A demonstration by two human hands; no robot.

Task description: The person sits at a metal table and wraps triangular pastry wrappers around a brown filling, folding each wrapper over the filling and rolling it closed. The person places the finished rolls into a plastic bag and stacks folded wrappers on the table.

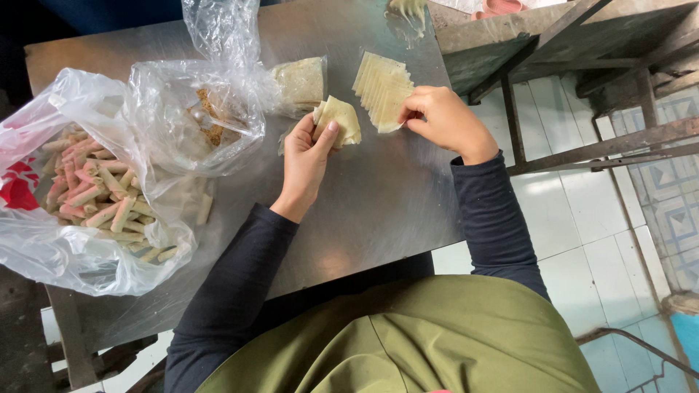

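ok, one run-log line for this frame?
left hand: holds folded wrapper | right hand: pinches wrapper stack | rolls in bag, left

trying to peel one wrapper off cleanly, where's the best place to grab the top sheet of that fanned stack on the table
Probably by its near corner, where the right hand already pinches the fanned stack of pastry sheets. The sheets are thin, flat and staggered, so each one's edge shows free there. Come in from the right side, low over the metal table, and lift gently so only one sheet comes away.
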